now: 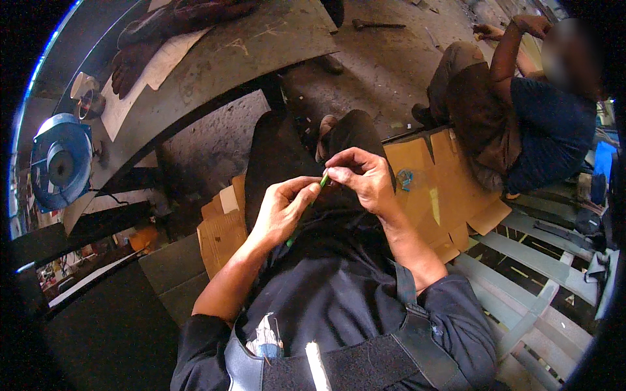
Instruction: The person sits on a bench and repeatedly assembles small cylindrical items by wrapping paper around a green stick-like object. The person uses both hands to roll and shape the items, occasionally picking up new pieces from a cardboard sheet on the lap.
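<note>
Both my hands meet over my lap, close to each other. My left hand [282, 207] is closed around a thin green stick-like piece [324, 178], its thumb pressed along it. At the upper end, the thumb and forefinger of my right hand [366, 181] pinch the same piece. A bit of green also shows below my left hand, near my shirt, and looks like the lower end of this piece. The fingers hide most of its length, and I cannot make out its exact kind.
A dark table [248, 49] curves across the upper left, bearing a blue fan [62, 163], a cup [85, 85] and dark gloves [130, 62]. Flattened cardboard [424, 173] lies at right beside grey metal slats [521, 247]. Another person [548, 124] sits at upper right. A hammer-like tool [378, 25] lies on the floor.
</note>
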The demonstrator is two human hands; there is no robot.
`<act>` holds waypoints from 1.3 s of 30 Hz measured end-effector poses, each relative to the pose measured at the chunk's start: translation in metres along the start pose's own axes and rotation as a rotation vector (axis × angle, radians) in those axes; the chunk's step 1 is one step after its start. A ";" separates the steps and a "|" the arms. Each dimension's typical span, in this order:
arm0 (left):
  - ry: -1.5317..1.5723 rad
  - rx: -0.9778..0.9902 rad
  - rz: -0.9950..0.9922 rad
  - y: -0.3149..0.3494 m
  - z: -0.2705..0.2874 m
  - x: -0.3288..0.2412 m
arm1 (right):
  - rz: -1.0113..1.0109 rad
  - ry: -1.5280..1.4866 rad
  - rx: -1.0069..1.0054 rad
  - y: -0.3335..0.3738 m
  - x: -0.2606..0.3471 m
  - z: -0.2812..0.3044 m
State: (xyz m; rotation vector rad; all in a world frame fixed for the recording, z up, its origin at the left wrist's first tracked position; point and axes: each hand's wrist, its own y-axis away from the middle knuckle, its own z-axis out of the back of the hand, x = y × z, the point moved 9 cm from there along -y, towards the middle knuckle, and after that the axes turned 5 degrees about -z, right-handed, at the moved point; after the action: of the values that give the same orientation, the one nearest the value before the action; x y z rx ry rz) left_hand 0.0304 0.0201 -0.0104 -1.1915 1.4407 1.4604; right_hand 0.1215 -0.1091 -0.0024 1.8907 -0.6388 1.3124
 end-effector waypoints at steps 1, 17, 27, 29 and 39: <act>-0.027 0.067 -0.055 0.001 -0.005 -0.009 | 0.010 -0.017 -0.026 0.000 0.003 0.004; 0.338 0.099 0.180 0.007 -0.013 -0.002 | 0.067 -0.002 -0.049 0.003 0.011 0.005; 0.371 0.080 0.177 0.006 -0.012 -0.002 | 0.257 0.239 0.053 0.006 0.019 -0.002; 0.381 0.076 0.176 0.005 -0.013 0.000 | 0.197 0.134 -0.038 0.010 0.015 0.003; 0.264 0.050 0.099 -0.003 -0.005 0.005 | 0.127 0.057 -0.210 0.009 0.000 0.037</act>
State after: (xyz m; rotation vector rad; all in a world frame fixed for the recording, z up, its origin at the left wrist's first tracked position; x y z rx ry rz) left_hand 0.0319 0.0144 -0.0160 -1.3363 1.7256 1.3613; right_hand 0.1357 -0.1437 -0.0078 1.6607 -0.8452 1.3178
